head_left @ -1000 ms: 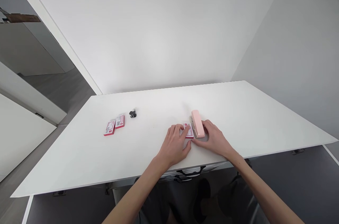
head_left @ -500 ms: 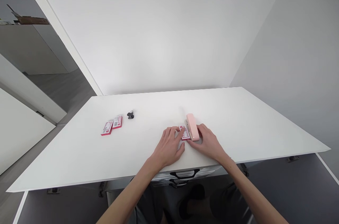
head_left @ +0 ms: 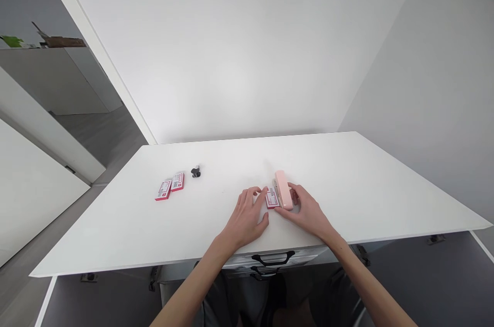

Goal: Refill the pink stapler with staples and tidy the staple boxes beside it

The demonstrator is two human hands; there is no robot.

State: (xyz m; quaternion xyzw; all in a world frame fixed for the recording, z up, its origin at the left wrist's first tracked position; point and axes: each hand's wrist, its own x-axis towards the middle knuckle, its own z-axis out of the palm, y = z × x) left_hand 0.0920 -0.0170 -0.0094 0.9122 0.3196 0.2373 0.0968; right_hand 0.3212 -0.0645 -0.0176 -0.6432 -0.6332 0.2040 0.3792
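Observation:
A pink stapler [head_left: 283, 189] lies on the white table with its long side pointing away from me; a grey part shows along its left side. My right hand [head_left: 306, 211] grips it from the right, thumb at the near end and fingers along the right side. Close against the stapler's left is a small white and magenta box [head_left: 272, 198]. My left hand [head_left: 247, 216] rests beside this box, its index fingertip at the box's left edge and its thumb spread apart. Nothing is held in the left hand.
Two similar boxes, one [head_left: 163, 190] and another [head_left: 178, 181], lie side by side on the left of the table [head_left: 127, 229]. A small black clip-like item [head_left: 196, 171] is near them. Drawers with black handles [head_left: 273, 259] sit below the front edge.
The head view has shifted slightly. My left index finger has moved from the top of the box to its left edge. My right hand stays at the stapler.

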